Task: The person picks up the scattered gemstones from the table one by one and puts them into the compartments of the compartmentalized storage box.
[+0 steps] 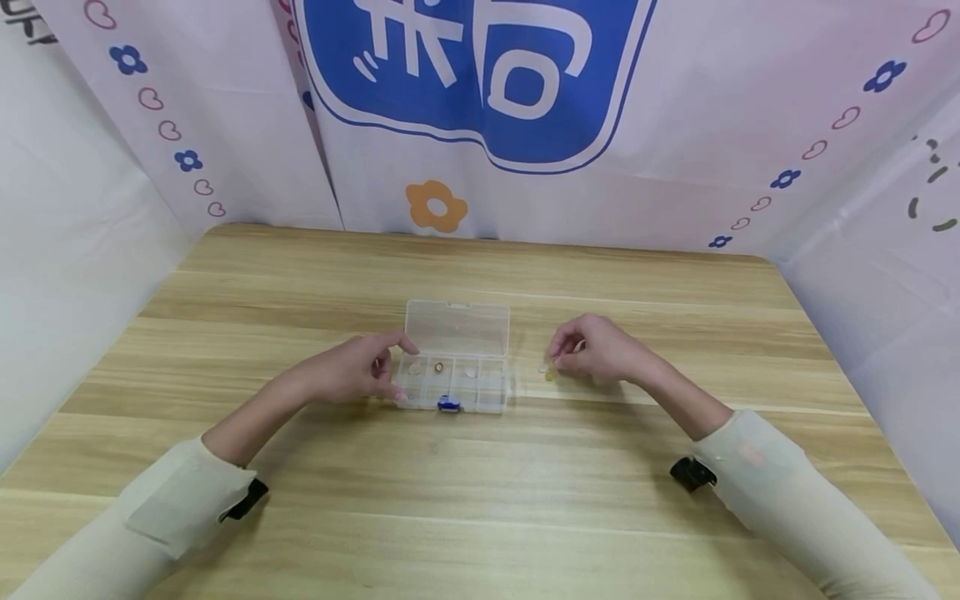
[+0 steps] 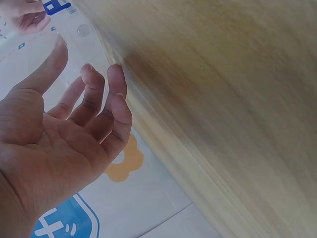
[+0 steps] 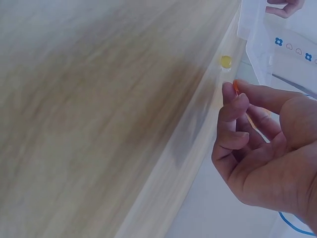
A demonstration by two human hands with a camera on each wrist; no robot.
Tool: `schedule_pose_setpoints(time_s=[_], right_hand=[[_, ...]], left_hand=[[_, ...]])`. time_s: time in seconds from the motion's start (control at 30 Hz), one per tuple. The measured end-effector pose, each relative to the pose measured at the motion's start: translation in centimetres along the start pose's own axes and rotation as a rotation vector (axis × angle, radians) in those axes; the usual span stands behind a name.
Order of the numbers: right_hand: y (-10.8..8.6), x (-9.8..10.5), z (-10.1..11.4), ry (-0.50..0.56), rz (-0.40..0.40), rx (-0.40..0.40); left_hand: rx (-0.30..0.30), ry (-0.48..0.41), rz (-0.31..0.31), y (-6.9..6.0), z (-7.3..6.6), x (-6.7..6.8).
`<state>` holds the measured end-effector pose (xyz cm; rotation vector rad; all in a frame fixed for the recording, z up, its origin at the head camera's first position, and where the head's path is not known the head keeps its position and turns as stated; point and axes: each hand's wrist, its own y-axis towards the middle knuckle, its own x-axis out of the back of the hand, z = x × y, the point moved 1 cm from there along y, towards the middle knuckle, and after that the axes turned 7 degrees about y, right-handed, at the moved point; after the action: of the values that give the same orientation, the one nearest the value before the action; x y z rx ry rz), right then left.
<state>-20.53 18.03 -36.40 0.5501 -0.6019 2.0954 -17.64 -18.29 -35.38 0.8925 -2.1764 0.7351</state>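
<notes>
A clear divided box (image 1: 491, 385) stands on the table with its lid (image 1: 457, 327) raised at the back. Small pieces lie in some compartments, among them a brownish one (image 1: 439, 367), and something blue (image 1: 448, 404) is at the front edge. The left hand (image 1: 360, 367) holds the box's left side, thumb at the front corner and a finger near the lid's hinge. Right of the box, the right hand (image 1: 596, 348) pinches a small orange piece (image 3: 236, 86) between thumb and finger. Beside those fingertips a yellow piece (image 3: 226, 61) lies on the table.
A wooden table (image 1: 480, 500) carries everything. Behind it hangs a white cloth (image 1: 660, 192) with a blue sign and an orange flower; white cloth also hangs at both sides. A clear small piece (image 1: 543, 367) lies by the yellow one.
</notes>
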Motion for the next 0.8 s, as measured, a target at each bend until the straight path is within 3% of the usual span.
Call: schedule_pose_setpoints(time_s=[0.37,0.8], right_hand=[[0.02,-0.16,0.40,-0.043,-0.022,0.045],[-0.09,-0.09,0.93,-0.027,-0.031,0.030]], left_hand=[[0.008,0.008,-0.002,-0.02,-0.05,-0.07],[0.005,0.013,-0.006,-0.04,-0.06,-0.09]])
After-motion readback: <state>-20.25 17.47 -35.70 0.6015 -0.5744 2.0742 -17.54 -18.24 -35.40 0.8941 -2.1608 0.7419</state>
